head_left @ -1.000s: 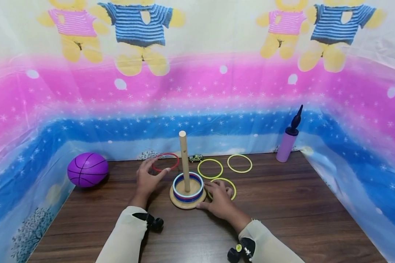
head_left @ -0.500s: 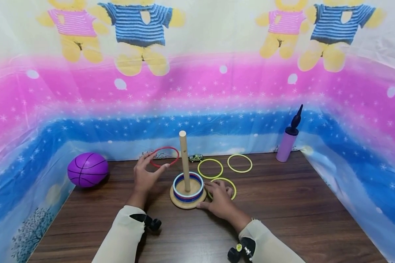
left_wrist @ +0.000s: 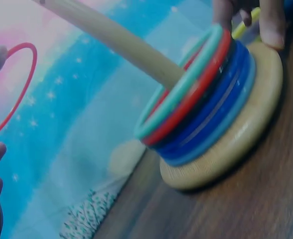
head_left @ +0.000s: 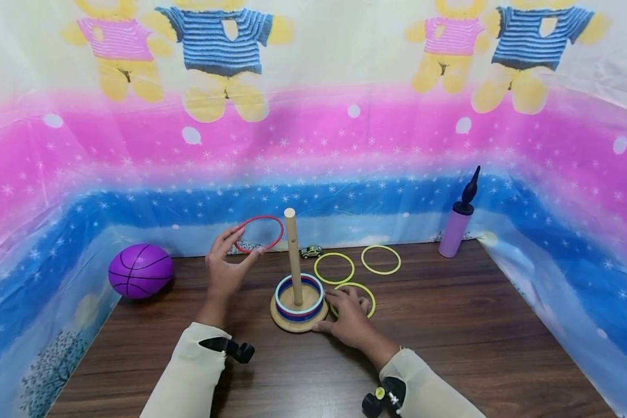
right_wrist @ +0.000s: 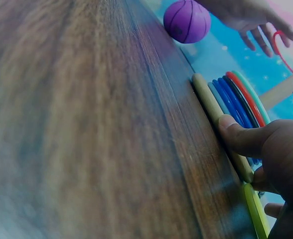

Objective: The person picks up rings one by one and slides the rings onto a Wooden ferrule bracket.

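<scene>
My left hand [head_left: 226,273] pinches a red ring [head_left: 263,216] between thumb and fingers. The ring is raised in the air, left of the tip of a wooden peg [head_left: 294,261]. Around the peg's foot lies a stack of rings [left_wrist: 206,99], light green on top, then red, black and blues, on a round wooden base [head_left: 278,321]. My right hand [head_left: 351,318] holds this ring toss stand by the base's right edge. Its thumb [right_wrist: 241,137] lies on the base in the right wrist view, and the other fingers are partly hidden. Beneath that hand is a yellow ring [head_left: 374,303].
Two more yellow rings lie on the brown table [head_left: 475,337], behind the right hand. A toy car [head_left: 311,251] sits at the back edge. To the left is a purple ball [head_left: 140,271]. A purple hand pump [head_left: 455,232] stands at the back right by the printed cloth.
My left hand has lifted the red ring from low near the table's back edge to close to the peg's top height, drifting slightly left. The right hand and the stand stay in place.
</scene>
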The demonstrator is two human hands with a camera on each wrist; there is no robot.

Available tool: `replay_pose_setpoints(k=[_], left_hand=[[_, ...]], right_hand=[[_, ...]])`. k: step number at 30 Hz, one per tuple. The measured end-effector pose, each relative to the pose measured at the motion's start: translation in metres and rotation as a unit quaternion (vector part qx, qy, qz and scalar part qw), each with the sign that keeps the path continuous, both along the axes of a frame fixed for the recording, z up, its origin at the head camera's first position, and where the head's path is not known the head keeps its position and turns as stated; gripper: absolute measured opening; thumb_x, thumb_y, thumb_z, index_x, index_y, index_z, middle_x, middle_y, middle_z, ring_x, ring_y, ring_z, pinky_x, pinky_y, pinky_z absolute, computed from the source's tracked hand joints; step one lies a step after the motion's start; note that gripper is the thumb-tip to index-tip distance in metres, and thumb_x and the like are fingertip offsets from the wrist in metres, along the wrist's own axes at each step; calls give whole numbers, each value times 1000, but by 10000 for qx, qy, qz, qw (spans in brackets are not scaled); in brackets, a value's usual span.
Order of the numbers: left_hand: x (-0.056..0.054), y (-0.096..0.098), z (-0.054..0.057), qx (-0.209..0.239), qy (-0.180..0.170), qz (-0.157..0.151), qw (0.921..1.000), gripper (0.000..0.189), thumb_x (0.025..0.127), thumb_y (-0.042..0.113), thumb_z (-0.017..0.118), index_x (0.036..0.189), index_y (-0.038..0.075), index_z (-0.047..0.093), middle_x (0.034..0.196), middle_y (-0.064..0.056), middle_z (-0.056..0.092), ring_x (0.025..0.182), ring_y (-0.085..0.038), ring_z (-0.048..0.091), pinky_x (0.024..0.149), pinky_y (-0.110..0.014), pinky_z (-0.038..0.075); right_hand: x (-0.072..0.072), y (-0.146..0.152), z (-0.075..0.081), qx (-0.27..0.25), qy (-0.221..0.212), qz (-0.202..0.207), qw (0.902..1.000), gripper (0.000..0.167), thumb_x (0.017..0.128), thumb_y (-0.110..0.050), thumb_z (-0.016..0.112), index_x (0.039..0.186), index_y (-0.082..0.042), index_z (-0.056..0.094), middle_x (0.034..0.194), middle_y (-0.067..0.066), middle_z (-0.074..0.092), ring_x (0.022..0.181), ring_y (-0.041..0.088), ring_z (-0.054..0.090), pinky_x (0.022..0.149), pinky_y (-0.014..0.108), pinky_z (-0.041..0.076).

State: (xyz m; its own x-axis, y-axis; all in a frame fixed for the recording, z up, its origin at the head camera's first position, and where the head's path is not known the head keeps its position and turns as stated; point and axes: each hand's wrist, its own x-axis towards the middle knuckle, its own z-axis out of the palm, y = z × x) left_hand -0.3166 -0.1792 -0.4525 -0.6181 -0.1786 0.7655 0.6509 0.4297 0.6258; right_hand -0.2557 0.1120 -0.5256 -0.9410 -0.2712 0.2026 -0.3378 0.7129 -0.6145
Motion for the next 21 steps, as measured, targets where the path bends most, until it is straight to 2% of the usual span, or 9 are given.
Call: replay_pose_setpoints(k=[3, 7, 15, 19, 21], left_hand=[[5, 6, 9, 92, 173, 23, 9998, 62, 76, -5, 96, 134, -9, 74, 142, -35, 67, 138, -53, 60, 111, -7, 41], [11, 11, 20, 247, 202, 24, 9995, 62, 76, -11, 93, 134, -14, 71, 142, -39, 64, 139, -56, 57, 112, -7, 41], [18, 7, 43, 544, 459, -190, 9973, 64, 74, -13, 93, 135, -5, 75, 145, -27, 67, 138, -39, 62, 112, -16, 48], [19, 7, 55, 625, 693, -298, 9952, 62, 75, -7, 96, 134, -3, 76, 145, -26, 68, 138, -30, 63, 114, -20, 49], [20, 7, 59, 680, 818, -351, 9937, 60, 78, 2, 98, 134, -2, 77, 145, -26, 68, 136, -23, 64, 115, -21, 50]], right_hand=[[0, 0, 0, -5, -15, 5, 10000, 78, 86, -39, 96, 150, -6, 67, 159, 11, 61, 152, 40, 40, 115, 73, 19], [0, 0, 0, -5, 3, 11, 10000, 78, 86, -39, 95, 150, -7, 67, 159, 10, 62, 152, 40, 40, 116, 73, 20], [1, 0, 2, -113, 73, 35, 9999, 77, 85, -38, 96, 149, -6, 68, 158, 11, 63, 150, 41, 41, 114, 71, 20], [0, 1, 1, -83, 79, 44, 9999, 77, 85, -39, 96, 149, -6, 68, 158, 11, 63, 150, 41, 41, 114, 72, 21], [0, 1, 0, -65, 58, 46, 10000, 77, 85, -40, 96, 149, -6, 68, 158, 10, 63, 151, 41, 41, 115, 72, 20]])
